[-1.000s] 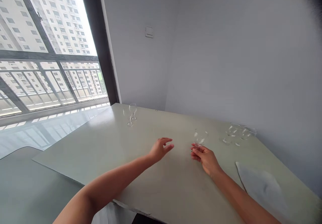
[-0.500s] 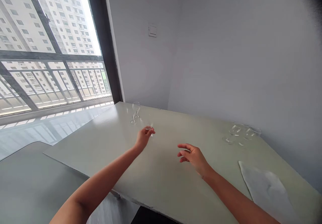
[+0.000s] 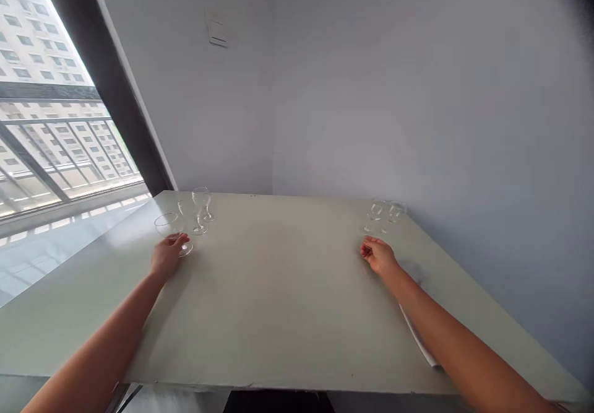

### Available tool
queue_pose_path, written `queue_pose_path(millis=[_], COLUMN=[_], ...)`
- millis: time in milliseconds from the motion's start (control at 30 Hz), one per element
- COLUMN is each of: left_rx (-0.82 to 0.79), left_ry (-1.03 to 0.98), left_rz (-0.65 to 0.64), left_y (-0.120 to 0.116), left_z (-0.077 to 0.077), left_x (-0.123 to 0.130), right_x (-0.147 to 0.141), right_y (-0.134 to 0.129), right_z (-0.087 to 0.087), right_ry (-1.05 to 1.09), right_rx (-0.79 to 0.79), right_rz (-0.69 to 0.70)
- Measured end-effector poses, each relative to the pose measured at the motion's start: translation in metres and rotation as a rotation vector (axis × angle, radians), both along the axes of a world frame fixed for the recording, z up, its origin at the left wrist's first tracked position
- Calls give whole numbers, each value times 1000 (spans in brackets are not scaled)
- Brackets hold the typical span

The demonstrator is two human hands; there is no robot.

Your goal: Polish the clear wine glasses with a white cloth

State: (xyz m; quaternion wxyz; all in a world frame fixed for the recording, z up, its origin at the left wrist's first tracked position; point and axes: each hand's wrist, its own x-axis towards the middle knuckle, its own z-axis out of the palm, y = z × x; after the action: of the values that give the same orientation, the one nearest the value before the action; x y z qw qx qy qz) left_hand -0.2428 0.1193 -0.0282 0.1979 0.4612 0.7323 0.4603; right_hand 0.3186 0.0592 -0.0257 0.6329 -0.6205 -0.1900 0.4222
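Note:
Tilted over the table's left part is a clear stemmed glass (image 3: 169, 222), with my left hand (image 3: 167, 256) closed on it; its round foot shows just right of my fingers. Close behind stand more clear stemmed glasses (image 3: 201, 199). On the right, my right hand (image 3: 378, 255) has its fingers curled together near the feet of other clear glasses (image 3: 376, 210); whether anything is between the fingertips is too small to tell. A white cloth (image 3: 420, 339) lies partly hidden under my right forearm.
The pale table (image 3: 278, 289) meets a grey wall at the back and right. A light switch (image 3: 216, 30) is on the wall. A window with a dark frame (image 3: 116, 72) is at the left.
My left hand has moved left with its glass, beside the left glasses. My right hand has moved toward the right glasses and its fingers have closed. The view has turned right.

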Motion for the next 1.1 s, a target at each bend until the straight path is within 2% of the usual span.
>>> queue_pose_path(millis=[100,200,400,600,733,900,967,1033,1100], left_rx=[-41,-68,-45,-20,-8,109,152,163,147], left_ry=[91,88,-5,-47,-44,-2,-5,-23,-41], left_rz=[16,37,-22,-42,5,292,345,280,108], left_y=[5,7,0,-5,-12,-36,-47,-58,-68], left_z=[-4,-6,-5,-3,6,21,24,26,26], left_x=[-5,-5,3,8,14,28,44,71,106], right_x=[21,33,40,32,10,-33,-58,-89,-123], right_y=[18,39,67,69,57,30,18,6,-5], right_z=[-5,-7,-12,-16,-15,-6,3,14,24], right_ry=[-43,-102,-167,-207,-205,-179,-177,-190,-219], right_rx=[15,37,34,17,48,114,136,159,197], right_rz=[-139,-205,-155,-123,-34,189,312,438,567])
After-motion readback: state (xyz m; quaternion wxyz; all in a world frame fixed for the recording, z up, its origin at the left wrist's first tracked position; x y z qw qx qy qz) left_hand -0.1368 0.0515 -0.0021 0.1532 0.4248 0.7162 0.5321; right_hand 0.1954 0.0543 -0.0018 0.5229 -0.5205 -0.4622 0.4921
